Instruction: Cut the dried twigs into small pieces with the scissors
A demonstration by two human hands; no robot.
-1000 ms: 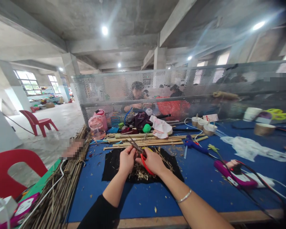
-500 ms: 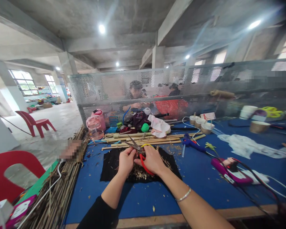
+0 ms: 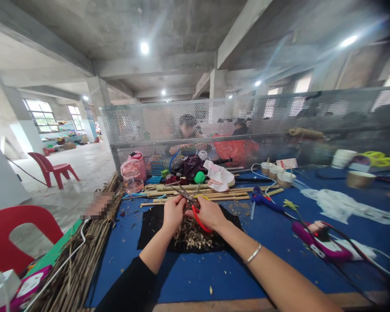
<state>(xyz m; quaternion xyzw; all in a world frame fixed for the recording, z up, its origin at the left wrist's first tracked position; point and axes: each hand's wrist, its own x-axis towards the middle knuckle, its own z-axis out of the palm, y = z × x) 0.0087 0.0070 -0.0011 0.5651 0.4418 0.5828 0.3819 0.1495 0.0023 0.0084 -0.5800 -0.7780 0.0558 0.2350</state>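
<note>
My right hand (image 3: 209,214) is wrapped round a pair of scissors (image 3: 199,221) with a red and yellow handle. Their metal blades point up and to the left, past the fingers of my left hand. Fingertips of my left hand (image 3: 174,213) are pinched together beside the blades; whatever they hold is too small or hidden to name. Both hands are over a black cloth (image 3: 149,225) on the blue tabletop. A heap of dry brown plant bits (image 3: 195,236) lies on this cloth, just under my hands.
Bamboo sticks (image 3: 169,190) lie beyond the cloth, before a perforated metal screen (image 3: 133,125). Bundled dry stalks (image 3: 81,260) line the left edge. On the right are a blue glue gun (image 3: 261,197), a purple power strip (image 3: 321,245) and paper cups (image 3: 286,178). A person sits behind the screen.
The scissor blades look closer together than before. More of the plant heap shows beneath my hands, and the whole view has shifted slightly.
</note>
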